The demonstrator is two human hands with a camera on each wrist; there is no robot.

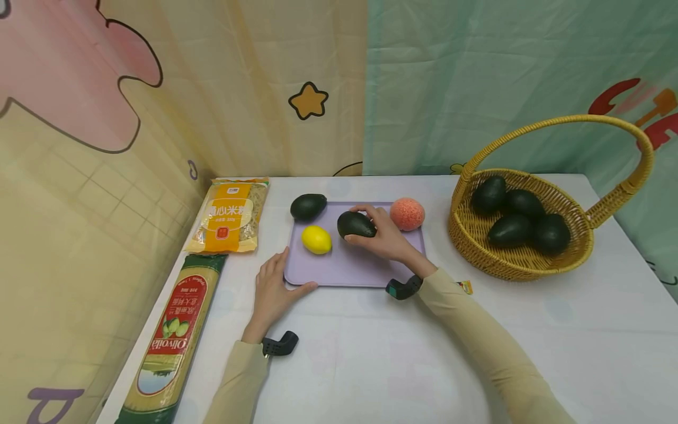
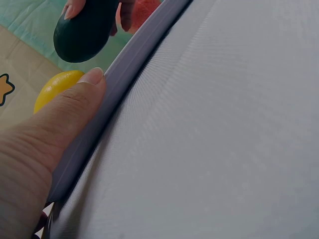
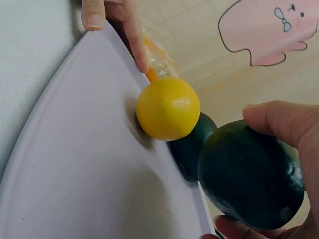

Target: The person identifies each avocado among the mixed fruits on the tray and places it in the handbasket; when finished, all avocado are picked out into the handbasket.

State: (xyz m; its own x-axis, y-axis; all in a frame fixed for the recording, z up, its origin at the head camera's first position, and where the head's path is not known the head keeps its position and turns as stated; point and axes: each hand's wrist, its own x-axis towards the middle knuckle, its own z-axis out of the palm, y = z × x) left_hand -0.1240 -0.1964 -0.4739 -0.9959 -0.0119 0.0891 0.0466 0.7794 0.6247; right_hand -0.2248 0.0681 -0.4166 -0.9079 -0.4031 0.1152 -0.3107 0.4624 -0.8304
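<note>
My right hand (image 1: 384, 235) grips a dark green avocado (image 1: 356, 225) over the lilac tray (image 1: 339, 271), thumb on the near side and fingers on the far side. In the right wrist view this avocado (image 3: 251, 174) hangs above the tray surface. My left hand (image 1: 275, 291) rests at the tray's front left corner, its thumb (image 2: 75, 107) along the front rim and its fingers along the left side. A yellow lemon (image 1: 316, 239) lies on the tray's left part. Another avocado (image 1: 308, 207) is at the back left corner, and a bumpy coral-pink ball-like fruit (image 1: 407, 214) at the back right.
A wicker basket (image 1: 508, 268) with a tall handle stands at the right, holding several avocados (image 1: 521, 215). At the left lie a grain bag (image 1: 228, 215) and a long pasta pack (image 1: 177, 335). A small colourful wrapper (image 1: 465, 287) lies beside my right sleeve.
</note>
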